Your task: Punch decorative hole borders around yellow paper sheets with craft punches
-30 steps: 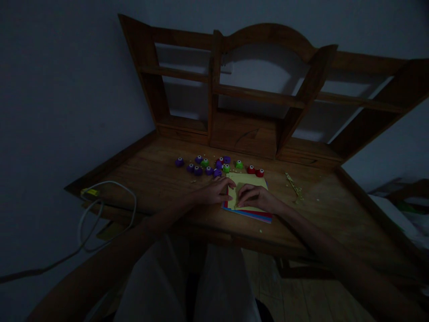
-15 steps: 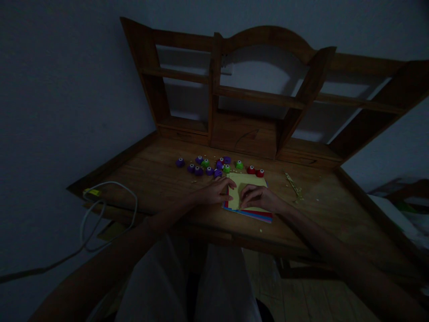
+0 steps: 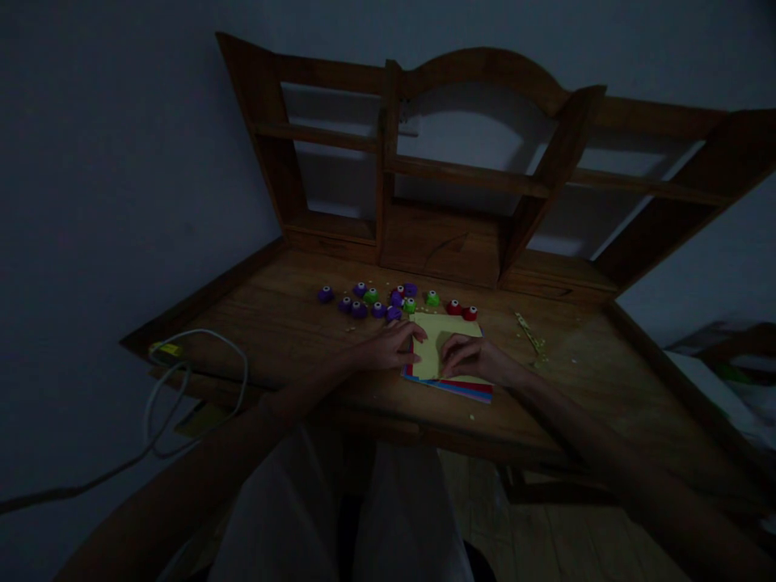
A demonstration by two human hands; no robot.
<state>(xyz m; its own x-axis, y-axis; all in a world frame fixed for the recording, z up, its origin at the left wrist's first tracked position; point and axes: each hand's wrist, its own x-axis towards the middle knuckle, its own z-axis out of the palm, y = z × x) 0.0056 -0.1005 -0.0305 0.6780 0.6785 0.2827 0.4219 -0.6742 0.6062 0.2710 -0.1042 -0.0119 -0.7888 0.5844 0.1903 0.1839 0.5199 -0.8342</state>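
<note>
Yellow paper [image 3: 449, 325] tops some colored sheets [image 3: 456, 390] near the front of the tabletop [image 3: 272, 323]. Left hand [image 3: 388, 346] sits at its left side, thumb and fingers apart; right hand [image 3: 476, 358] is bunched near its front edge, can't tell if gripping.

Resting left hand [image 3: 388, 346] on rectangular yellow paper sheet [image 3: 445, 324] — reaching its near edge with right hand [image 3: 476, 358].
</note>
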